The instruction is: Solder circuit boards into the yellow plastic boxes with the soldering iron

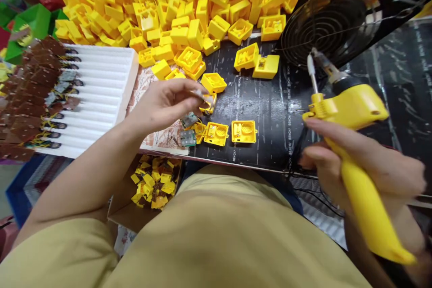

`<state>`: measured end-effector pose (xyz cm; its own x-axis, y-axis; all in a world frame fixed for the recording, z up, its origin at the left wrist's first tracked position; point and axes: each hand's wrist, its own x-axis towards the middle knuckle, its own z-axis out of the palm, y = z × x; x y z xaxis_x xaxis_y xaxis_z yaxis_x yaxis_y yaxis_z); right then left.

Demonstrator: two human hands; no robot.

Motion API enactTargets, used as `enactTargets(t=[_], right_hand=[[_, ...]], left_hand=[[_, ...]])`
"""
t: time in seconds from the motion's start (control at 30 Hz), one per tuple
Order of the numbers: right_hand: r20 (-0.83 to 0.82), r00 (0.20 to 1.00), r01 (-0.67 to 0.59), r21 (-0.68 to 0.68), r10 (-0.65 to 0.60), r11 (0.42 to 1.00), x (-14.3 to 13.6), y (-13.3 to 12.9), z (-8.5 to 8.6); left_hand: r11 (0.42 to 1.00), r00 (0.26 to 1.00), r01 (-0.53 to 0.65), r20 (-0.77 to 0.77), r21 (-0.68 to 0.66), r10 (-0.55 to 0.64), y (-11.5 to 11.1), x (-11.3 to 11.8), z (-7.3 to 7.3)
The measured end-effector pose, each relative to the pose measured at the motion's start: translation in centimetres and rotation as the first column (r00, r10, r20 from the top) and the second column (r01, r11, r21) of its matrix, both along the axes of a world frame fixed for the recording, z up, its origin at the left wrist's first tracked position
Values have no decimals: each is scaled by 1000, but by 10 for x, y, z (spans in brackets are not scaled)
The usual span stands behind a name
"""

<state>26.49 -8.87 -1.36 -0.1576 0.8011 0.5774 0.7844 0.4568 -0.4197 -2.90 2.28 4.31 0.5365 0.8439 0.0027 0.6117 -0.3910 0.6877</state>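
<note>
My right hand is wrapped around the handle of a yellow soldering gun. Its metal tip points away from me, toward the round fan guard. My left hand is curled over the bench, thumb and fingers close together on a small pale piece that I cannot make out. Right beside those fingertips sits a small yellow case, partly hidden. Nearer to me lie two open yellow case halves with speaker grilles, and small green circuit boards lie to their left.
Yellow plastic cases are heaped along the back. At left, a white foam tray carries brown circuit boards with wires. A black fan stands at the back right. Below the bench edge is a cardboard box of yellow scraps.
</note>
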Motion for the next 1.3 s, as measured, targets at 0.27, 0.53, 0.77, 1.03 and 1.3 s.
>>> enactTargets(t=[0.27,0.53,0.77,1.03,1.3], right_hand=[[126,923,-360,-50,364,932,-32,37,-30],[71,954,-293,15,291,956,-80,27,-38],[-107,964,-241,39,244,970,-70,21,-17],[-29,974,-225,32,226,974,-46,9,0],[66,957,-289,101,284,952,-39,9,5]], left_hand=[[989,997,-39,-73,-144,29,-23,-41,-9],[1000,975,24,-223,7,-22,-30,-52,-13],[998,974,-37,-223,46,46,-28,-53,-16],[862,872,299,-484,409,-73,-36,-41,-21],[870,873,292,-483,398,-73,-36,-14,-31]])
